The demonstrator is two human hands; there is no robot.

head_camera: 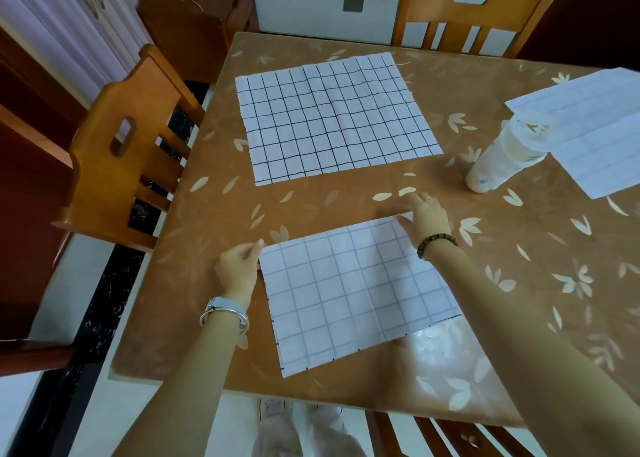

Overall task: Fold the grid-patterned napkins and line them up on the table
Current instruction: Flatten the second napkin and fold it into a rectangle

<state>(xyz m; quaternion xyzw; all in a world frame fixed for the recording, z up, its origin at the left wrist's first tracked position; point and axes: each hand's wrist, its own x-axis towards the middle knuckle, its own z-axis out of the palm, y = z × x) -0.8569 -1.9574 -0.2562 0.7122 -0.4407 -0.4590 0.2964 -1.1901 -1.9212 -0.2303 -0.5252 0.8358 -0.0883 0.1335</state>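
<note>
Close to the near edge of the tabletop [519, 248] lies the napkin being worked on [356, 293], pale side up, its grid faint and a few dark ticks showing along its near edge. The person holds it by its two far corners, which seems the natural hold for squaring the cloth or drawing that edge over into a fold. The left hand [237, 266] has thumb and forefinger [254, 247] pinched together on the far-left corner. The right hand [427, 214] lies over the far-right corner with its fingers [414, 198] reaching forward. They are blurred, so I cannot tell whether they pinch the cloth or only press it.

Beyond, towards the far-left corner, a second napkin [332, 117] is spread flat with its dark grid up, not yet folded, I'd judge. At the right edge a third napkin [595, 134] lies pale side up, and a clear plastic container [502, 158] stands just beside it, probably pushed aside to keep the working space open.
</note>
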